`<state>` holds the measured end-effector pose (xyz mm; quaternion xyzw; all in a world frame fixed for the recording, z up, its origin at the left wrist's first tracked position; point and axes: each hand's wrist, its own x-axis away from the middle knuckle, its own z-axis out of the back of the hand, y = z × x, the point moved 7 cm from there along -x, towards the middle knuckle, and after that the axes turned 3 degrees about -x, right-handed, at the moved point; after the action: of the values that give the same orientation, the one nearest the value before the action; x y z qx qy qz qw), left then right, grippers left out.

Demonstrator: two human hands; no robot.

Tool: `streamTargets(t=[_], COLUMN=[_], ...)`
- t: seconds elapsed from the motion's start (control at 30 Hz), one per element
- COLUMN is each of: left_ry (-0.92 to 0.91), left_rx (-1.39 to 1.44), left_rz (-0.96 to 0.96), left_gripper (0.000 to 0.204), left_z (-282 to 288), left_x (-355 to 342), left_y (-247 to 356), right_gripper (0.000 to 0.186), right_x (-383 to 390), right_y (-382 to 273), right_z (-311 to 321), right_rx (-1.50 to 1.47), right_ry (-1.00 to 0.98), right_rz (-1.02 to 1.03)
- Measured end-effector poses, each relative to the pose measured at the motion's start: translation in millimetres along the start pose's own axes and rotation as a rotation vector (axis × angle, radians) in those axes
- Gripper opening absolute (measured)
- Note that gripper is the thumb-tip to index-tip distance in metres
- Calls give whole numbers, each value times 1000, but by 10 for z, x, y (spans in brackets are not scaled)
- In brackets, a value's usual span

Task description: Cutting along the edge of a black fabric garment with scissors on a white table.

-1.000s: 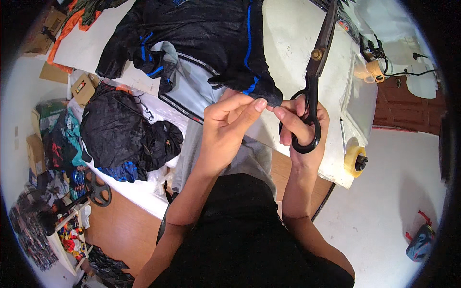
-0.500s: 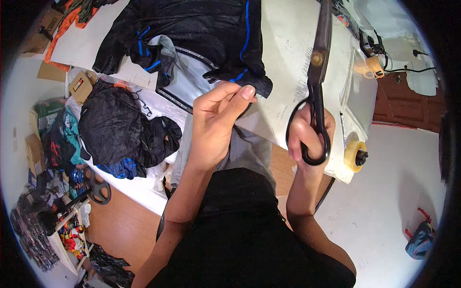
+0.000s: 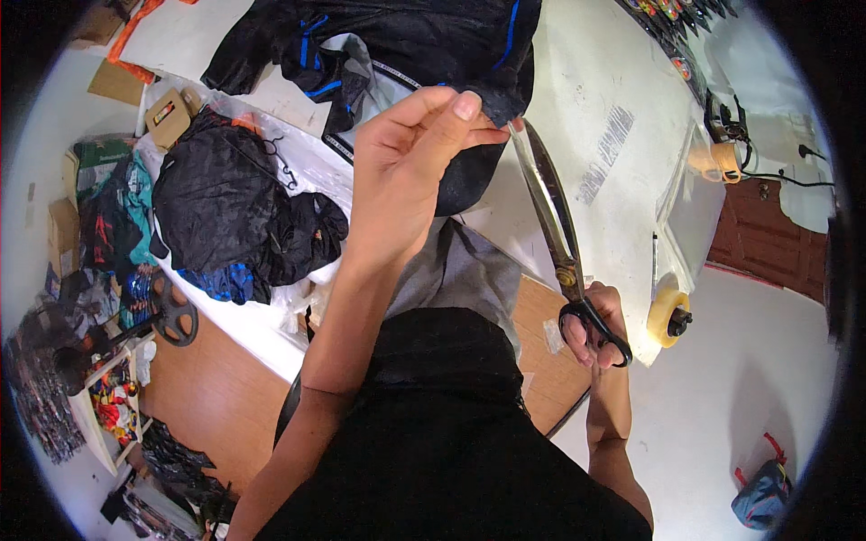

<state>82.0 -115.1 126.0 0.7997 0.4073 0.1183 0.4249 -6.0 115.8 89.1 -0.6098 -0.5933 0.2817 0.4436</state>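
Note:
A black garment with blue piping and a grey lining (image 3: 433, 36) lies on the white tabletop (image 3: 586, 225) at the top. My left hand (image 3: 401, 176) is raised with its fingers pinched on the dark fabric end (image 3: 487, 105) at the garment's lower corner. My right hand (image 3: 595, 320) grips large black-handled scissors (image 3: 555, 216) at lower right, fingers through the loops. The blades point up and left, their tips beside my left fingertips at the fabric; whether they touch it I cannot tell.
Dark clothing (image 3: 221, 194) is heaped at the left, near cardboard pieces (image 3: 167, 117) and a black wheel (image 3: 180, 320). A yellow tape roll (image 3: 664, 320) sits at the table's right edge. Cables (image 3: 749, 158) run behind it. A blue bag (image 3: 758, 496) lies on the floor.
My left hand has moved up with the fabric. My right hand has moved down, and the scissors have swung from upright to tilted left, their tips now at the fabric beside my left fingers.

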Motion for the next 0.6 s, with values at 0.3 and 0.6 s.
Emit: streamTargets(t=[0.3,0.6], left_ry=[-50,3], left_rx=[-58,-20], left_rz=[-4,23], left_gripper=[16,17], left_z=[-41,-24], left_x=[23,49], left_y=[10,-33], right_gripper=[58,59], right_x=[16,19], right_y=[-14,-48], right_z=[-20,-31], right_rx=[60,64], right_ry=[15,30], right_rz=[24,12])
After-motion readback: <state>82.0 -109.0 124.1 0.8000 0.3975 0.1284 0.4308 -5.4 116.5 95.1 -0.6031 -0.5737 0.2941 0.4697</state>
